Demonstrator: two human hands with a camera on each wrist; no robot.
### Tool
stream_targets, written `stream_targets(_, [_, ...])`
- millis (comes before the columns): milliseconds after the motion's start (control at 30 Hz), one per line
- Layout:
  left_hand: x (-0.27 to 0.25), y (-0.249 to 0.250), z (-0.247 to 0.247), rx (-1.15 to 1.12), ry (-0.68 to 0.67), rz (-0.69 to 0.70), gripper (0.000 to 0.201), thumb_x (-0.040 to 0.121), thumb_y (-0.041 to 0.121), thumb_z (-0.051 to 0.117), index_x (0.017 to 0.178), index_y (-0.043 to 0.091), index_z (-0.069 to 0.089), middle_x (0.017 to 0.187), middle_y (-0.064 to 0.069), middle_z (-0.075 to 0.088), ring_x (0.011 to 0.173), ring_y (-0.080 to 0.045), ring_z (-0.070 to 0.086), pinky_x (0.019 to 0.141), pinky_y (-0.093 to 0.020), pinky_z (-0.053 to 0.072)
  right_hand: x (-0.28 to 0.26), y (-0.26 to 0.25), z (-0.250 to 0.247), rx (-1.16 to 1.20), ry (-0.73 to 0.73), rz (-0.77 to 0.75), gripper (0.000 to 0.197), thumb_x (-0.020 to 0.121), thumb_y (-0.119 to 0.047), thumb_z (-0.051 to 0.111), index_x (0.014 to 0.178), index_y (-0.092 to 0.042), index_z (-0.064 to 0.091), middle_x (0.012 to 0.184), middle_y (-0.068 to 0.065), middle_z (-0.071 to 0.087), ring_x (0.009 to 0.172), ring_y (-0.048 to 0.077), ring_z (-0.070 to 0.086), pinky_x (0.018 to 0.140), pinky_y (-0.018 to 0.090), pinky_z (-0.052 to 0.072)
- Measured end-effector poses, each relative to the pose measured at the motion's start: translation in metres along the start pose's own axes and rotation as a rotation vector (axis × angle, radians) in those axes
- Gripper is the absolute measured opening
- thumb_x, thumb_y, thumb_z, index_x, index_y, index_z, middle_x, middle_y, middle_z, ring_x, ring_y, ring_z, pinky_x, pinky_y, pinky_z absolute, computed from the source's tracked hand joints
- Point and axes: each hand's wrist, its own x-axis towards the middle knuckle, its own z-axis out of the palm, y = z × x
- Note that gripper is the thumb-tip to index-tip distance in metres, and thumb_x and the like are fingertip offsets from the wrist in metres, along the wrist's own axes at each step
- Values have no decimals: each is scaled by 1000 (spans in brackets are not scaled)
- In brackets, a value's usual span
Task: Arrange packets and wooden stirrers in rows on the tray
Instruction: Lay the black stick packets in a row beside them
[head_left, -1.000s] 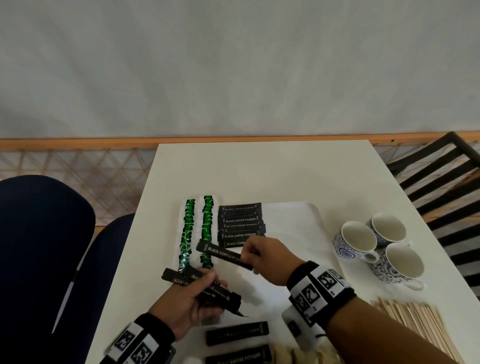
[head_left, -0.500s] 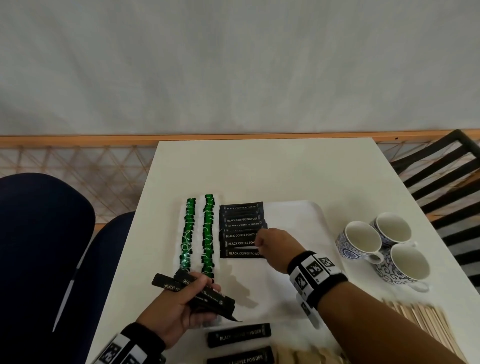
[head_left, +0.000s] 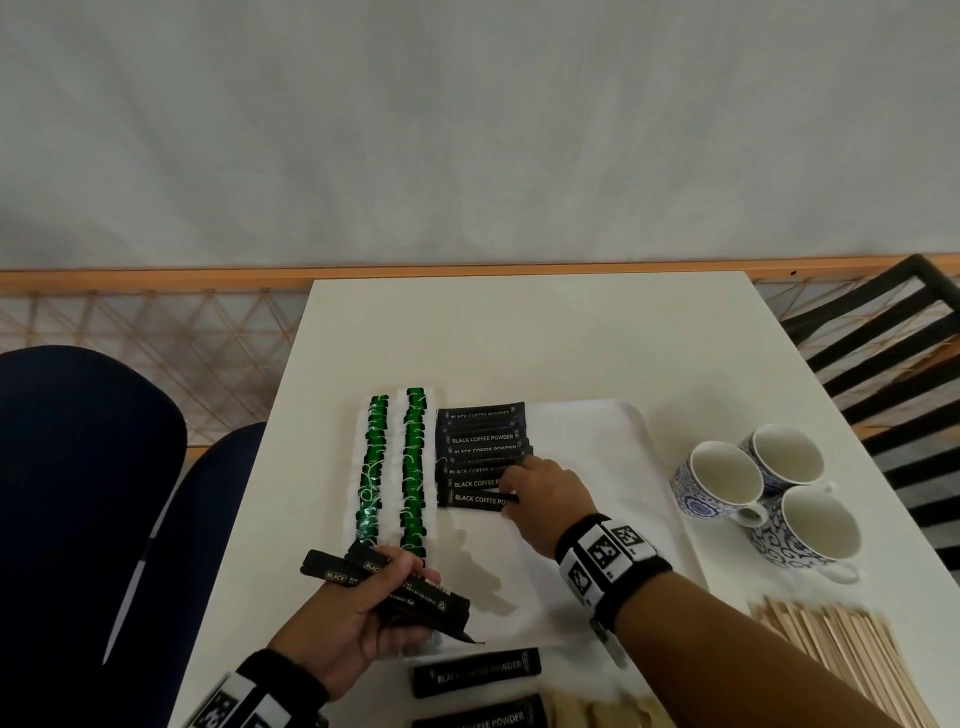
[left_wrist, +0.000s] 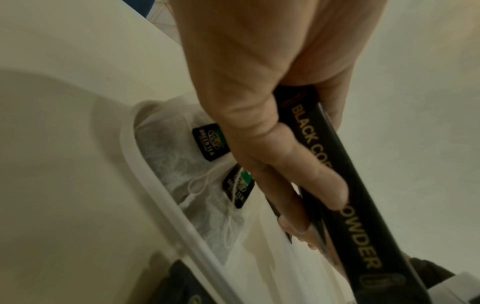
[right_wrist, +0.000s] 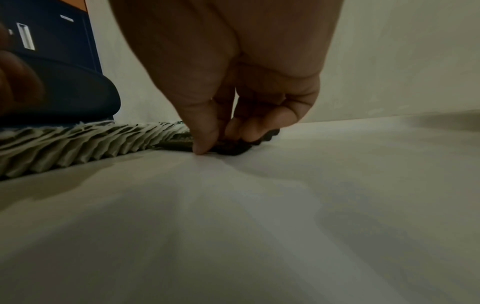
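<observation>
On the white tray (head_left: 618, 431) lie two rows of green-tagged tea bags (head_left: 395, 467) and a column of black coffee packets (head_left: 480, 452). My right hand (head_left: 511, 499) pinches the right end of the nearest black coffee packet (head_left: 475, 500) in that column, which lies flat on the tray. In the right wrist view the thumb and fingertips (right_wrist: 207, 144) press that packet (right_wrist: 231, 149) against the tray. My left hand (head_left: 374, 613) grips a bundle of black coffee packets (head_left: 415, 592) over the tray's near left corner; the left wrist view shows the bundle (left_wrist: 337, 185) and tea bags (left_wrist: 182, 164) below.
Three blue-patterned cups (head_left: 763, 493) stand right of the tray. Wooden stirrers (head_left: 841, 654) lie in a pile at the near right. Two more black packets (head_left: 475, 673) lie on the table by the tray's near edge. A dark blue chair (head_left: 78, 493) stands at the left.
My right hand carried one black packet from above my left hand to the column and laid it down as the nearest one. My left hand has kept its bundle.
</observation>
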Motion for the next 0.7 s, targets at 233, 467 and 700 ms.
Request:
stream_targets(233, [2,-1,0,4,7,7,21,76,14,64,94,3,61,104,-27,68,84,-34,71,52,-40,60,-1,-1,0,0,66,-11,22,89,-30,60,109,-22,55,113,-2,53,103,20,50,89,35,43])
stream_targets(467, [5,2,0,-18,-66,29,25,71,-2,61,96,-1,60,99,-24,69,82,-35,71,52,-36,59,4,-3,-1,-18,85,-16,23,89,-31,60,109,-23,52,114,-2,52,102,21,50,88,36,41])
stream_targets(700, [9,4,5,-31,-82,35,28,79,-5,55,106,-4,62,102,-26,69,81,-35,71,54,-35,60,0,-7,-7,19,86,-6,27,88,-33,61,111,-25,50,114,-3,49,100,19,49,89,34,41])
